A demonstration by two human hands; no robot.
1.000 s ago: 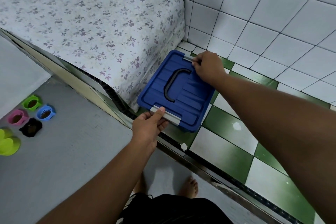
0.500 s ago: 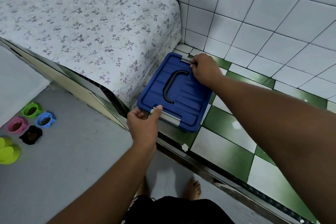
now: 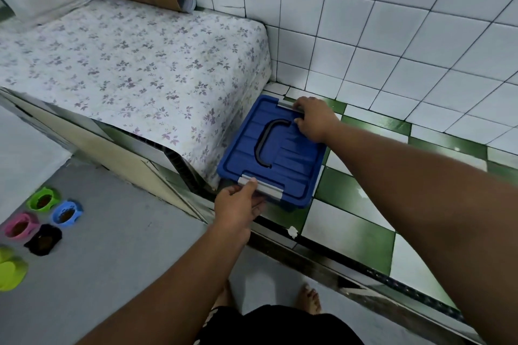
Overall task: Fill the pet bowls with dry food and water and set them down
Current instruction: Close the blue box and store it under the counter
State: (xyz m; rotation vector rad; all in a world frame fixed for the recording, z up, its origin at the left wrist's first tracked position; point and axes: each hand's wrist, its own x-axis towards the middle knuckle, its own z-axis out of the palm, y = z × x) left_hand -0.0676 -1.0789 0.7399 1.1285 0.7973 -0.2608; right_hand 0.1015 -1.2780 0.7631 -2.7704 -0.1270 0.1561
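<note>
On the blue box [image 3: 291, 159], the near clip [image 3: 266, 187] is being pinched by the left hand [image 3: 238, 211], far clip [image 3: 284, 104] being gripped by the right hand [image 3: 315, 119] tbh.

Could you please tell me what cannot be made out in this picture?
Head view:
- Contents under the blue lid: hidden by it.
- Left hand: fingertips tucked under the near latch.
- Right hand: fingertips curled over the far latch, out of sight.
- Lime thing: cut off by the left edge.
</note>
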